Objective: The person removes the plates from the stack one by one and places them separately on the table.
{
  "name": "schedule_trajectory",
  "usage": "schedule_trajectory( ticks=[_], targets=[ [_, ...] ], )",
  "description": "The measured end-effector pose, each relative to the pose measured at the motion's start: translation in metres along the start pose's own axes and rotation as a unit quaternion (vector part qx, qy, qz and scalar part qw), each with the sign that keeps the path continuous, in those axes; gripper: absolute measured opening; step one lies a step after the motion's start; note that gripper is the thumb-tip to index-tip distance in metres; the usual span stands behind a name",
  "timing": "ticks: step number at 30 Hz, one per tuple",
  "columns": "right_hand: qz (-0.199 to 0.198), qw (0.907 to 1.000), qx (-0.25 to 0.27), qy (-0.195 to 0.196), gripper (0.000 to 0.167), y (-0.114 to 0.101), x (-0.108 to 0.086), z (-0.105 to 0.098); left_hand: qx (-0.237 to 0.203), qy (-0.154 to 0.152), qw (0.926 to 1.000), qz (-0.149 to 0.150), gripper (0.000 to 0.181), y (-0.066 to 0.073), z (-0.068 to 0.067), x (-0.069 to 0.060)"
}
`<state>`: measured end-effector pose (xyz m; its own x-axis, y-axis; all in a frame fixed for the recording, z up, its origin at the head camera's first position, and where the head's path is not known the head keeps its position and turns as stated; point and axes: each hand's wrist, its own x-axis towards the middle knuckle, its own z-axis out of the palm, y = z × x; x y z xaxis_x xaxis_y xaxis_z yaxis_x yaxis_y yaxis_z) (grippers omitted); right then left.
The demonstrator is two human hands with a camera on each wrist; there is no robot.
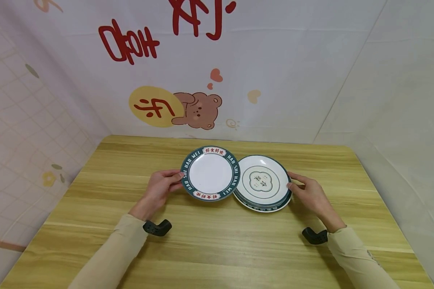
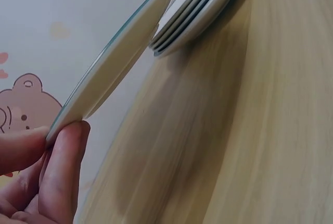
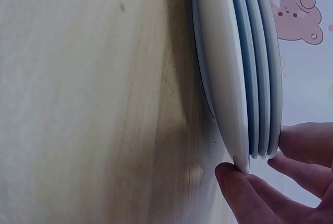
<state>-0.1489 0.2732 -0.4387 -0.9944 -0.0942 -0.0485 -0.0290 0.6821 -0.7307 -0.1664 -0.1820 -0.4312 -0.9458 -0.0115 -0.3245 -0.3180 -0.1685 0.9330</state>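
Desk (image 1: pixel 224 253): bears the plate work; both hands reach over its far half.
Stack of plates (image 1: pixel 262 184): on the desk, right of middle; several nested, an emblem plate on top, the lowest rim jutting out. Appears to rest on the wood; whether its edge is lifted, cannot tell.
Loose plate (image 1: pixel 210 174): held tilted above the desk, left of the stack; overlaps it in the head view, contact unclear.
Left hand (image 1: pixel 160 186): fingers closed on the loose plate's rim, thumb above.
Right hand (image 1: pixel 311 194): fingers pinch the stack's edge, top and underside.
Done (judged): several plates gathered in one pile.
Left (judged): loose plate not yet placed.
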Motion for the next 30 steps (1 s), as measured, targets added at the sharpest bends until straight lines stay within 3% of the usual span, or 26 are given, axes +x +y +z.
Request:
schedule_trajectory(
  ticks=[9, 30],
  targets=[
    [-0.009, 0.9999, -0.002, 0.006, 0.048, 0.001, 0.000, 0.001, 0.011, 0.004, 0.9999, 0.000, 0.040, -0.001, -0.013, 0.006],
    [-0.001, 1.0000, 0.005, 0.000, 0.049, 0.002, 0.000, 0.000, 0.043, 0.018, 0.9989, -0.004, 0.040, -0.001, -0.025, 0.012]
  ],
)
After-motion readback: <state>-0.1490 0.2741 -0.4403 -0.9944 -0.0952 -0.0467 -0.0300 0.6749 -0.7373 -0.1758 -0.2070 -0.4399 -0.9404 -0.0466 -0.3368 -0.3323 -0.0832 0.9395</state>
